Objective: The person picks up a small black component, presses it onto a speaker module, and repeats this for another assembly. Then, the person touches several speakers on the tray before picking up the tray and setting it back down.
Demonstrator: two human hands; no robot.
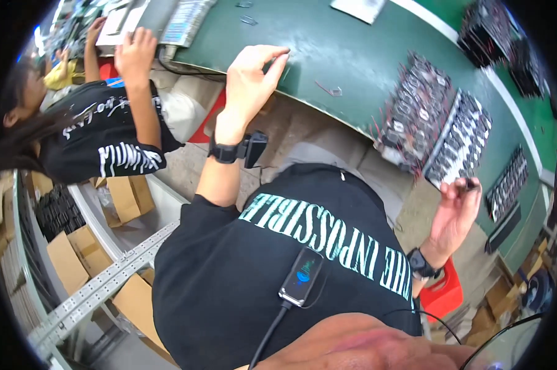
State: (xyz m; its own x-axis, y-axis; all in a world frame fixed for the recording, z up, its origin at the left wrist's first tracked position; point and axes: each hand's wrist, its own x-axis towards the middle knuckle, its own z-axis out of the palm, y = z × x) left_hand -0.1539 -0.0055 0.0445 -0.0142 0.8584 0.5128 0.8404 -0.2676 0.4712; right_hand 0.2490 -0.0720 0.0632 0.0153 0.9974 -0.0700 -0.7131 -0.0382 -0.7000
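Note:
Over the near edge of the green table (346, 52), my left hand (251, 80) is raised with thumb and forefinger pinched together. Something tiny and dark shows at the fingertips, too small to name. My right hand (454, 216) is lifted beside the table at the right, fingers curled round a small dark part (470, 184). Closest to it is a white tray (436, 179) carrying rows of small black parts (460, 139). Left of that tray lies a dense batch of small dark parts with red wires (414, 108). A single small piece with a red wire (333, 91) rests near the table edge.
At the left another person in a black shirt (99, 129) works with raised hands. Cardboard boxes (87, 253) and a metal rail (106, 280) are at lower left. Stacked dark parts (485, 34) stand at the far right, and a red stool (442, 296) is by my right arm.

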